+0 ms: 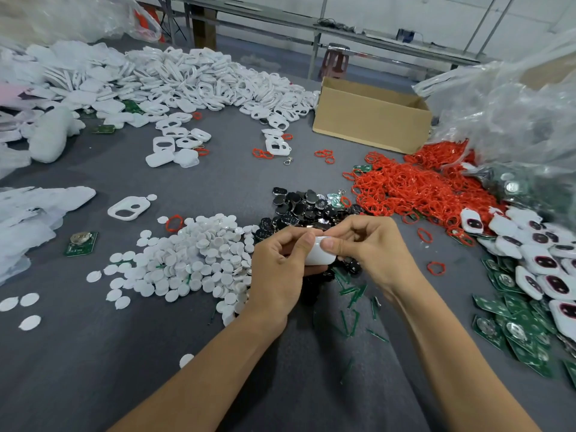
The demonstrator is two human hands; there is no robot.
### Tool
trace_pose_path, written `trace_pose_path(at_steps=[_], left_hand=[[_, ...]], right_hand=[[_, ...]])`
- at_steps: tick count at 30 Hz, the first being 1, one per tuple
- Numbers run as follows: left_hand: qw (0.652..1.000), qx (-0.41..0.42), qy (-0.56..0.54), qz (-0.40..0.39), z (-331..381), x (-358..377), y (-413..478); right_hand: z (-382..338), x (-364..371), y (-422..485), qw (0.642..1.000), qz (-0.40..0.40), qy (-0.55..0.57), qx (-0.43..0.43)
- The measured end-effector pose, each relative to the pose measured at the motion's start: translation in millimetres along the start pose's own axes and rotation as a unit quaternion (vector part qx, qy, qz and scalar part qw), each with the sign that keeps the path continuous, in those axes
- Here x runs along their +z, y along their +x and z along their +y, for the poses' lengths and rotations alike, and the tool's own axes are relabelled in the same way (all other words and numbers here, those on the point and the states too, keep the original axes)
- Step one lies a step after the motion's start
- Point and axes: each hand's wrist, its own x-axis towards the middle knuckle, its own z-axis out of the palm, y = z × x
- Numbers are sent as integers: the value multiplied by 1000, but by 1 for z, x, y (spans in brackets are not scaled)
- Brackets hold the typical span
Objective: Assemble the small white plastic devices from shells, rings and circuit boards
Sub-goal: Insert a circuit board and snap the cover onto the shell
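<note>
Both bare forearms reach in from the bottom edge, the left from 7 o'clock and the right from 5 o'clock, and the hands meet just below the middle of the view. The left hand [277,269] shows its back, fingers curled underneath and thumb laid over the top of a small rounded white plastic shell [319,254]. The right hand [371,247] closes in from the shell's 3 o'clock side, fingers bent inward, its thumb tip on the shell's upper edge just beside the left thumb. Both hands grip the shell between them, above the grey fabric table top [218,179].

From the hands:
- At 9 o'clock, touching the left hand, lies a heap of flat white round plastic discs [199,257].
- At 12 o'clock, just behind the fingers, lies a pile of glossy black rounded pieces [305,204].
- At 1 o'clock spreads a heap of thin red rings [411,185], with an open brown cardboard box [371,123] beyond it.
- At 3 to 4 o'clock, green circuit boards [523,332] lie under white shells with dark openings [536,257].
- At 11 o'clock, far back, is a wide drift of white plastic shell frames [202,79]
</note>
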Motion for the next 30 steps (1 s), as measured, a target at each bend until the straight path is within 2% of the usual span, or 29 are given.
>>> trace_pose_path(at_steps=[5, 10, 13, 15, 17, 22, 25, 28, 30], left_hand=[[999, 8, 8, 32, -1, -2, 1], [998, -54, -28, -34, 0, -1, 2], [999, -26, -13, -19, 2, -2, 2], [1000, -9, -11, -2, 2, -2, 2], [1000, -6, 0, -2, 3, -1, 1], [999, 23, 42, 20, -1, -1, 0], [998, 41, 46, 32, -1, -4, 1], [1000, -1, -23, 14, 0, -4, 4], [994, -47, -98, 2, 0, -4, 7]], right_hand=[[4, 10, -1, 1000, 28, 3, 5], [5, 12, 0, 997, 78, 19, 16], [2, 7, -2, 1000, 18, -2, 20], [-2, 2, -2, 997, -56, -59, 17], [-5, -1, -2, 988, -84, -126, 7], [-3, 8, -1, 976, -47, -211, -9], [-3, 12, 0, 977, -22, -207, -38], [4, 17, 0, 975, 39, -193, -107], [8, 22, -3, 956, 88, -223, -169]])
